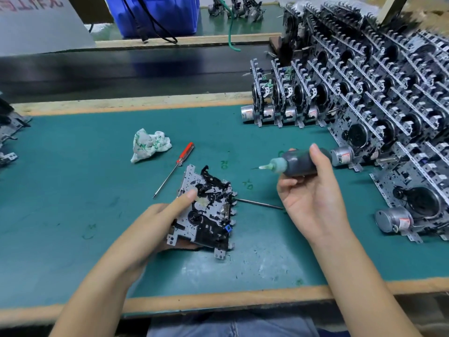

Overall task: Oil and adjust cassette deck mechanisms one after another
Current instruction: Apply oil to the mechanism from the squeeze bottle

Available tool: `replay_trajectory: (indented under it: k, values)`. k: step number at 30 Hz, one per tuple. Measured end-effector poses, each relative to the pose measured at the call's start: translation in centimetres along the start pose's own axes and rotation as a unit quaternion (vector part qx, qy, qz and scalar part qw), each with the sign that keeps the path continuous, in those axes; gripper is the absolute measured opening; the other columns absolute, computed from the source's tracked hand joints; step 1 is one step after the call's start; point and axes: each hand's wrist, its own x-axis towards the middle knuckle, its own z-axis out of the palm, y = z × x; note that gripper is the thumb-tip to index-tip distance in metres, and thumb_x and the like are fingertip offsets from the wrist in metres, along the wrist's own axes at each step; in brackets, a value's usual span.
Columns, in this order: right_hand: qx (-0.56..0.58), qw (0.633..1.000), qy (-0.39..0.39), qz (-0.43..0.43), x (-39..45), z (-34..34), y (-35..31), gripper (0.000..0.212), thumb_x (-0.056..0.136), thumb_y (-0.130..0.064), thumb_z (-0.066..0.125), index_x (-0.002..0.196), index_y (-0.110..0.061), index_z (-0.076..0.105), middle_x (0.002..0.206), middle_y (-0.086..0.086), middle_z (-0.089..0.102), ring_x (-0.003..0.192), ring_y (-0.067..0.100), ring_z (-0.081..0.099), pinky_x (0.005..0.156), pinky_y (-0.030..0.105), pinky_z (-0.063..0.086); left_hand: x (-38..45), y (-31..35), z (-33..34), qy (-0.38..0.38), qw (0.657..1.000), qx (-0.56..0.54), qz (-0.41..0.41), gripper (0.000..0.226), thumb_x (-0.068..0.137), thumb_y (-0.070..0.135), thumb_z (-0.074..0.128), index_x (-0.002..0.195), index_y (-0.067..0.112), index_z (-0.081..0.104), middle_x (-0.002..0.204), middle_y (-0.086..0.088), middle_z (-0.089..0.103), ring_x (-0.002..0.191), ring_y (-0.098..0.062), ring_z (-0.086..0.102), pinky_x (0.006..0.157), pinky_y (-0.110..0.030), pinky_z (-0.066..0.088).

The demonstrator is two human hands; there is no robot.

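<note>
A cassette deck mechanism, a grey metal plate with black parts, is held just above the green mat. My left hand grips it from the left, thumb lying across its top face. My right hand holds a dark oil bottle on its side, its pale green nozzle and thin needle tip pointing left, a short way above and right of the mechanism. A thin metal rod shows between the mechanism and my right hand.
A red-handled screwdriver and a crumpled white cloth lie on the mat behind the mechanism. Several rows of stacked mechanisms fill the right side. More mechanisms sit at the left edge. A dark conveyor belt runs behind.
</note>
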Motion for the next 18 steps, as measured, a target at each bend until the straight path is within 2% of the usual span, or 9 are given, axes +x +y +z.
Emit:
replay_trajectory:
  k: [1, 3, 5, 8, 10, 12, 13, 15, 18]
  values:
    - [-0.022, 1.0, -0.003, 0.002, -0.1, 0.0, 0.0, 0.027, 0.07, -0.038, 0.063, 0.084, -0.015, 0.059, 0.071, -0.002, 0.059, 0.049, 0.004, 0.041, 0.04, 0.014, 0.038, 0.0, 0.3, 0.2, -0.059, 0.993, -0.101, -0.008, 0.042, 0.071, 0.05, 0.064, 0.079, 0.01, 0.076, 0.086, -0.003, 0.074, 0.076, -0.012, 0.072, 0.07, -0.027, 0.058]
    - [-0.062, 0.998, -0.012, 0.001, -0.2, 0.0, 0.1, 0.03, 0.071, -0.044, 0.061, 0.083, -0.017, 0.061, 0.071, -0.002, 0.056, 0.046, 0.004, 0.039, 0.038, 0.015, 0.037, 0.1, 0.5, 0.6, -0.152, 0.959, -0.238, -0.009, 0.037, 0.072, 0.03, 0.071, 0.099, 0.005, 0.075, 0.104, -0.014, 0.071, 0.094, -0.024, 0.07, 0.07, -0.029, 0.058]
    - [-0.061, 0.998, -0.02, -0.001, -0.4, 0.1, 0.2, 0.031, 0.071, -0.046, 0.06, 0.08, -0.017, 0.062, 0.069, -0.001, 0.056, 0.043, 0.004, 0.038, 0.037, 0.015, 0.036, 0.5, 0.4, 1.1, -0.179, 0.95, -0.258, 0.005, 0.034, 0.067, 0.018, 0.074, 0.096, 0.001, 0.075, 0.109, -0.021, 0.069, 0.097, -0.029, 0.069, 0.073, -0.03, 0.057]
    - [-0.033, 0.999, -0.028, -0.006, -0.6, 0.4, 0.3, 0.033, 0.071, -0.048, 0.059, 0.076, -0.016, 0.062, 0.061, -0.003, 0.057, 0.039, 0.004, 0.037, 0.036, 0.014, 0.034, 1.0, 0.3, 2.3, -0.169, 0.924, -0.341, -0.007, 0.024, 0.059, -0.004, 0.063, 0.081, -0.009, 0.071, 0.099, -0.027, 0.068, 0.087, -0.033, 0.07, 0.068, -0.034, 0.058]
    - [-0.023, 0.999, -0.029, -0.011, -0.7, 0.6, 0.3, 0.033, 0.071, -0.047, 0.058, 0.075, -0.015, 0.061, 0.058, -0.004, 0.056, 0.037, 0.004, 0.036, 0.035, 0.014, 0.033, 1.4, 0.1, 2.8, -0.175, 0.895, -0.411, -0.01, 0.035, 0.054, -0.011, 0.054, 0.086, -0.013, 0.066, 0.104, -0.03, 0.066, 0.093, -0.038, 0.068, 0.078, -0.041, 0.058]
    - [-0.013, 0.999, -0.03, -0.014, -0.8, 0.7, 0.2, 0.032, 0.072, -0.045, 0.058, 0.077, -0.014, 0.06, 0.058, -0.003, 0.056, 0.038, 0.004, 0.036, 0.035, 0.014, 0.033, 1.4, -0.2, 2.7, -0.203, 0.871, -0.447, -0.014, 0.053, 0.048, -0.016, 0.05, 0.099, -0.013, 0.064, 0.118, -0.03, 0.06, 0.11, -0.041, 0.06, 0.101, -0.048, 0.045]
    - [-0.01, 0.999, -0.03, -0.015, -0.9, 0.7, 0.2, 0.032, 0.072, -0.045, 0.058, 0.077, -0.013, 0.059, 0.059, -0.003, 0.055, 0.038, 0.004, 0.036, 0.035, 0.014, 0.033, 1.3, -0.5, 2.5, -0.222, 0.861, -0.458, -0.017, 0.059, 0.045, -0.017, 0.052, 0.103, -0.013, 0.063, 0.124, -0.03, 0.057, 0.116, -0.042, 0.056, 0.107, -0.049, 0.037]
    - [-0.011, 0.999, -0.029, -0.022, -1.1, 0.4, 0.3, 0.032, 0.072, -0.045, 0.058, 0.077, -0.013, 0.059, 0.059, -0.003, 0.055, 0.04, 0.004, 0.037, 0.035, 0.014, 0.033, 0.9, -1.1, 2.3, -0.252, 0.844, -0.473, -0.029, 0.07, 0.037, -0.017, 0.058, 0.106, -0.012, 0.063, 0.13, -0.029, 0.053, 0.121, -0.043, 0.051, 0.11, -0.053, 0.031]
    - [-0.029, 0.998, -0.021, -0.045, -1.6, -0.1, 0.9, 0.029, 0.072, -0.044, 0.059, 0.068, -0.016, 0.067, 0.059, -0.003, 0.056, 0.044, 0.005, 0.043, 0.036, 0.015, 0.034, 0.2, -2.3, 2.4, -0.285, 0.82, -0.496, -0.029, 0.069, 0.036, -0.015, 0.06, 0.104, -0.008, 0.067, 0.125, -0.025, 0.057, 0.115, -0.04, 0.057, 0.1, -0.057, 0.041]
